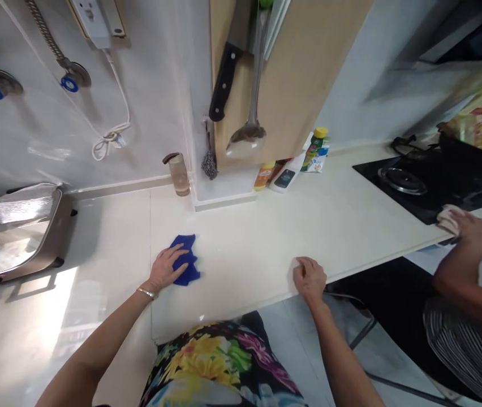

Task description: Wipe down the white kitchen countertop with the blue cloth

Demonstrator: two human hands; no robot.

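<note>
Left hand (167, 269), fingers spread flat on blue cloth (192, 262), 8 o'clock of view centre | right hand (310, 277) curled on counter (245, 254), 4 o'clock, nothing seen in it | wiping, seemingly: press evenly, slow near cup (179, 176), 12 o'clock from cloth

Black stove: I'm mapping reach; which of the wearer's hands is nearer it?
Right: the right hand is at the edge of the counter, left of the stove; the left hand is farther left, on the blue cloth.
</note>
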